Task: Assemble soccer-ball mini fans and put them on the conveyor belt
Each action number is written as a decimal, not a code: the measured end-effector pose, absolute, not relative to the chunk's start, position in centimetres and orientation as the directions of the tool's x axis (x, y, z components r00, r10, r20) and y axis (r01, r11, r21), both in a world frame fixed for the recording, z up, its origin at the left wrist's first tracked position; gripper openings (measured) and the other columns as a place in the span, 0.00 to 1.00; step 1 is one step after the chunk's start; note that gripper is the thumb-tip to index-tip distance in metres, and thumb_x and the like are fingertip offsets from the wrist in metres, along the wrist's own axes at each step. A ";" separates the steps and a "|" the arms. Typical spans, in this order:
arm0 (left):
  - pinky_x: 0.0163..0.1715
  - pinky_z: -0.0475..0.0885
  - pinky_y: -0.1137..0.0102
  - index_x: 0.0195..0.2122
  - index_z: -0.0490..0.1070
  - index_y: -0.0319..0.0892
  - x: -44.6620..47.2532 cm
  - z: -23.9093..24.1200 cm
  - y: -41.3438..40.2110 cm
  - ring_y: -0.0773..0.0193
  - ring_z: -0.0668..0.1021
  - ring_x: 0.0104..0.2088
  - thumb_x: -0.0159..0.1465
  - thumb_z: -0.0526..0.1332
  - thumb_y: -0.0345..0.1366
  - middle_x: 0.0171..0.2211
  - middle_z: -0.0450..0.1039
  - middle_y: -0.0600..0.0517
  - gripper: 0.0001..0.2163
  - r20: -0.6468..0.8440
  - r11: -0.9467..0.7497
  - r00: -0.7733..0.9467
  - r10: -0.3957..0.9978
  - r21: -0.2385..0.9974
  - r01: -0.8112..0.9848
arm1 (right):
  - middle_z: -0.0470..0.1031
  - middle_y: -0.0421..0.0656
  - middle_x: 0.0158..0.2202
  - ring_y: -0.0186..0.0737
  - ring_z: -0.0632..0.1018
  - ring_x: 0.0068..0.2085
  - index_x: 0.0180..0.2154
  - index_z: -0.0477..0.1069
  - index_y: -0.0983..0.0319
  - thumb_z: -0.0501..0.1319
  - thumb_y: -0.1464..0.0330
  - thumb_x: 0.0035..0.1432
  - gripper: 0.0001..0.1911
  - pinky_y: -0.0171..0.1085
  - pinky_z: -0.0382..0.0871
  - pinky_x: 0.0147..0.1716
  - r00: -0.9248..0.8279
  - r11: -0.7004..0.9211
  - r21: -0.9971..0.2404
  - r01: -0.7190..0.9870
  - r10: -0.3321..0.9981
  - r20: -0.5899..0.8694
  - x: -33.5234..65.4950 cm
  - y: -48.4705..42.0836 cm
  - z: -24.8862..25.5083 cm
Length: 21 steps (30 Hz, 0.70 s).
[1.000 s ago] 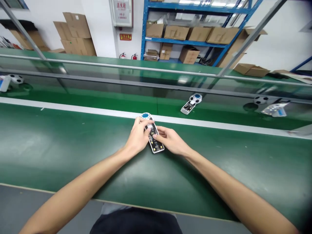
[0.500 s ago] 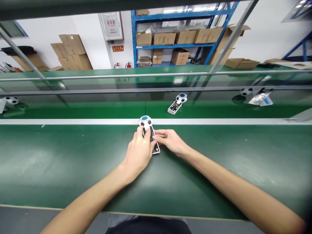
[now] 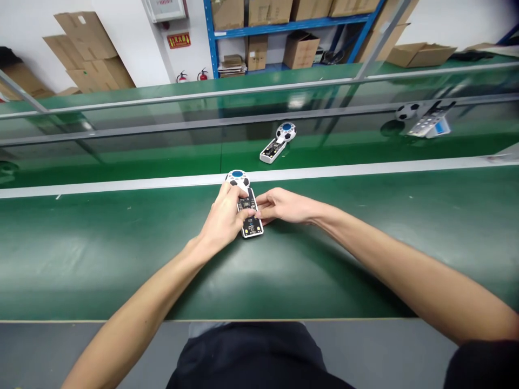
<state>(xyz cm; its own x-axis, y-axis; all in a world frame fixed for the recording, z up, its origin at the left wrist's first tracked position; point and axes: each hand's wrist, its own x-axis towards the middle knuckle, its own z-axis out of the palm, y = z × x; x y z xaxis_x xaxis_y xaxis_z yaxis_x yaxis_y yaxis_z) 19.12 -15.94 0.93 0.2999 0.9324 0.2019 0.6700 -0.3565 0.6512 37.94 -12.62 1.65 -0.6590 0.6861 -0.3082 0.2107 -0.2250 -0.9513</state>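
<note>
A white handheld device with a round, football-patterned head and a blue disc lies on the green bench in the middle. Its body has no cover, so a black circuit board shows. My left hand is closed on it from the left, fingers over the neck and thumb across the board. At the right edge of the body, my right hand is closed, thumb and fingertips against the side. Whether those fingertips also hold some small part is hidden. A second such device, also with a bare board, lies farther back on the green belt.
A white strip runs between the bench and the belt. At the back right are a football-patterned ball and a silvery packet-like item. A metal rail crosses behind, with boxes on blue shelves beyond.
My view has tilted downward. The left fingers have shifted so more of the circuit board shows, with the left thumb across its middle. The right hand stays at the device's right edge.
</note>
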 end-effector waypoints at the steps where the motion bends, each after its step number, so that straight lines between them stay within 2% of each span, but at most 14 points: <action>1: 0.38 0.68 0.68 0.42 0.66 0.42 19.0 0.8 -15.8 0.65 0.71 0.36 0.60 0.63 0.29 0.42 0.62 0.51 0.10 0.213 -0.376 0.319 0.924 0.662 0.648 | 0.79 0.39 0.29 0.37 0.79 0.34 0.30 0.79 0.64 0.68 0.73 0.47 0.04 0.38 0.76 0.41 -0.659 -0.233 -0.953 0.195 0.689 -0.303 38.0 -12.6 1.6; 7: 0.36 0.67 0.70 0.43 0.66 0.41 18.4 -0.1 -15.0 0.67 0.67 0.33 0.63 0.60 0.28 0.41 0.60 0.51 0.09 0.269 -0.427 0.344 0.900 0.709 0.561 | 0.81 0.43 0.34 0.37 0.80 0.37 0.38 0.79 0.65 0.69 0.72 0.50 0.10 0.36 0.77 0.42 -0.648 -0.264 -0.955 0.136 0.706 -0.288 37.8 -12.8 0.9; 11: 0.36 0.67 0.70 0.42 0.68 0.40 18.3 -0.4 -14.8 0.66 0.67 0.34 0.61 0.59 0.26 0.37 0.59 0.52 0.08 0.274 -0.380 0.270 0.923 0.752 0.539 | 0.82 0.45 0.39 0.39 0.81 0.39 0.45 0.78 0.66 0.69 0.69 0.53 0.17 0.38 0.77 0.45 -0.604 -0.247 -0.965 0.082 0.759 -0.245 38.0 -13.1 0.1; 15: 0.35 0.68 0.71 0.42 0.70 0.41 18.4 -0.7 -14.8 0.66 0.67 0.33 0.61 0.60 0.27 0.35 0.59 0.52 0.08 0.291 -0.359 0.211 0.933 0.792 0.493 | 0.82 0.46 0.42 0.42 0.81 0.43 0.47 0.77 0.66 0.69 0.67 0.54 0.19 0.41 0.76 0.49 -0.556 -0.214 -0.976 0.040 0.807 -0.200 38.1 -13.4 -0.5; 21: 0.33 0.68 0.72 0.42 0.70 0.41 18.5 -0.6 -15.0 0.67 0.68 0.33 0.62 0.60 0.27 0.37 0.61 0.52 0.08 0.360 -0.413 0.205 0.910 0.743 0.527 | 0.81 0.46 0.45 0.46 0.80 0.47 0.51 0.76 0.65 0.67 0.65 0.56 0.21 0.46 0.73 0.52 -0.540 -0.100 -0.993 0.059 0.834 -0.116 37.9 -13.5 -0.7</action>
